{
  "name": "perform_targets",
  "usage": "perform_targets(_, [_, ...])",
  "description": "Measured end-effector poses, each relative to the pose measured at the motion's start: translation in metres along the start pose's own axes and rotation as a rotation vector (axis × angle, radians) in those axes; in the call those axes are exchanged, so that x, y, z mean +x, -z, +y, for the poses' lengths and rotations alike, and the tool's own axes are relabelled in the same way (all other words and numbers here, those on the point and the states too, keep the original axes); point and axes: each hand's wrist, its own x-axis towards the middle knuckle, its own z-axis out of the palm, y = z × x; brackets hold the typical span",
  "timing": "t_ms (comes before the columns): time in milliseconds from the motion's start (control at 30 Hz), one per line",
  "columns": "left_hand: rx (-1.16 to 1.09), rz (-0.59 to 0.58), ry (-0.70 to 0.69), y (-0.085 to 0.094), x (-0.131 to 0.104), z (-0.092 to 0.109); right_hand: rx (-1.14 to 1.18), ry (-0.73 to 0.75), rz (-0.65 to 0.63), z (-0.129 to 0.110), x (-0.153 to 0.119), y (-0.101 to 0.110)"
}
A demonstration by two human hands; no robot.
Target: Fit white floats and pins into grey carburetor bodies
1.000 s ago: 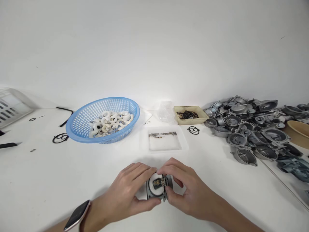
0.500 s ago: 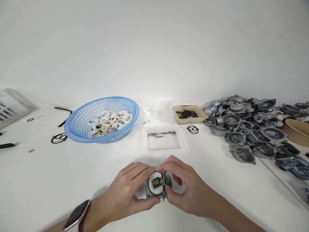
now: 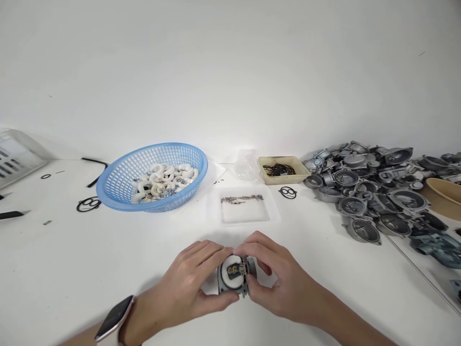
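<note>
A grey metal carburetor body (image 3: pixel 251 269) rests low on the white table between my two hands. Seated in its round opening is a white C-shaped float (image 3: pixel 227 275), with brass jets (image 3: pixel 233 269) at the centre. My left hand (image 3: pixel 196 276) grips the body from the left, fingers over the far edge and thumb at the near edge. From the right, my right hand (image 3: pixel 277 276) holds it, with thumb and forefinger close to the float's hinge end. Whether a small pin is between those fingertips is hidden.
A blue basket (image 3: pixel 151 207) holds several white floats. Behind my hands lies a clear tray (image 3: pixel 245 216) of small metal pins. A yellowish box (image 3: pixel 284 179) holds black rubber rings, with a black gasket (image 3: pixel 287 192) beside it. Grey metal bowls (image 3: pixel 355 206) are heaped at the right.
Both hands keep nearly the same hold on the carburetor body. The view has shifted very slightly; nothing else has visibly moved.
</note>
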Motion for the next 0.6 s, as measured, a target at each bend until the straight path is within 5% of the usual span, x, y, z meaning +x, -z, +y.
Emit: perform_targets(600, [0.003, -0.018, 0.006, 0.0001, -0.0007, 0.0000, 0.008, 0.026, -0.006, 0.0014, -0.0004, -0.0007])
